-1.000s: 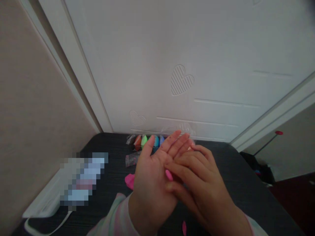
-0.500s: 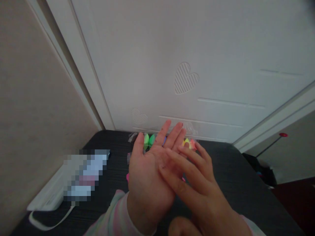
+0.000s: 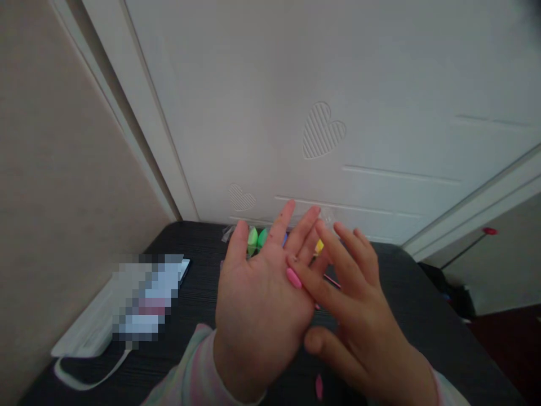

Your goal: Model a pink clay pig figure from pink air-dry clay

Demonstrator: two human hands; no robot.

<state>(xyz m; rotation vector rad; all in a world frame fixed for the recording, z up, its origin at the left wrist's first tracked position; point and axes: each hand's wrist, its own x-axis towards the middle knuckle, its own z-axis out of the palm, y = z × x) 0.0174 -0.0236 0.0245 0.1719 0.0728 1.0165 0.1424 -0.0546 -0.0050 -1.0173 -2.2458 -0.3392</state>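
Observation:
My left hand (image 3: 257, 304) is held palm up above a dark table (image 3: 406, 316), fingers stretched out. A small pink roll of clay (image 3: 293, 278) lies on that palm near the fingers. My right hand (image 3: 355, 321) lies flat across the left palm, fingers extended and pressing on the pink roll. Behind the fingertips a row of coloured clay packets (image 3: 257, 239) in clear wrapping sits at the table's far edge.
A white door with embossed hearts (image 3: 323, 138) stands right behind the table. A blurred white box (image 3: 139, 299) with a cord lies at the left. A small pink clay scrap (image 3: 319, 387) rests on the table below my hands.
My right hand slid forward and back over the left palm, rolling the pink clay; the roll now sits nearer the left fingers. The view tilted slightly.

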